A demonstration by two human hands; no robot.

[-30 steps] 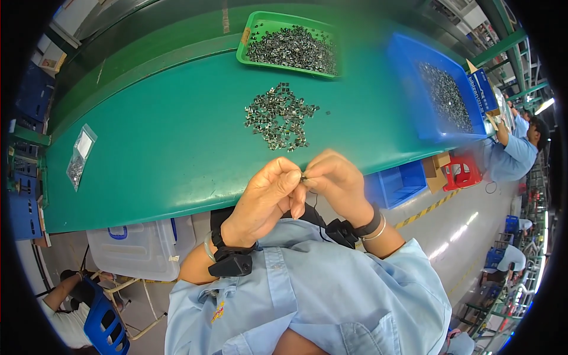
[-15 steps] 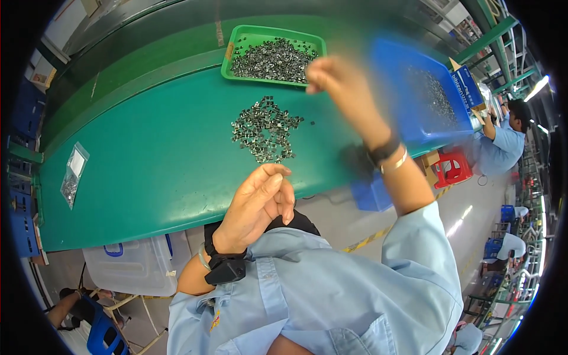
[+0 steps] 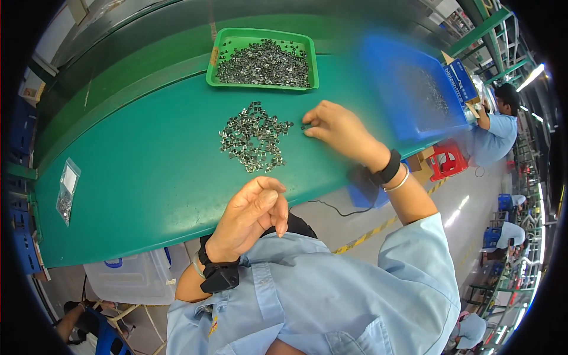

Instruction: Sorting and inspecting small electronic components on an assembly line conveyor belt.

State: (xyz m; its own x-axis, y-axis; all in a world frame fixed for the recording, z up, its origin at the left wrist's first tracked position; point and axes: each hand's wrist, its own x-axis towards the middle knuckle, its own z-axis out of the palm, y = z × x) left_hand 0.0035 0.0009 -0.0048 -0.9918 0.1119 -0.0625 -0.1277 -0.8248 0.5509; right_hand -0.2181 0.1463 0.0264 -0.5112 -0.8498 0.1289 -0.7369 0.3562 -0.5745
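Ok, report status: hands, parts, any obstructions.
Right hand at lone small part, grip unclear. Left hand loosely curled, nothing visible in it. Metal parts spread beyond left hand. Nothing seen blocking right hand.

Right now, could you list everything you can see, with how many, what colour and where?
Table: one, green, centre
Tray: one, green, table's far side
Metal parts: too many to count, silver and dark, tray, blue bin and central pile
Loose part: one, dark, at the right fingertips
Blue bin: one, blue, table's right
Carton: one, mostly blue, beyond that bin
Bag: one, clear, table's left
Lidded box: one, translucent, below table, left
Stool: one, red, floor, right
Co-workers: several, mostly blue shirts, right
Distant items: too small to count
Shirt: one, light blue, wearer's body
Wristbands: two, black, wrists
Left hand: one, bare, near edge
Right hand: one, bare, right of pile
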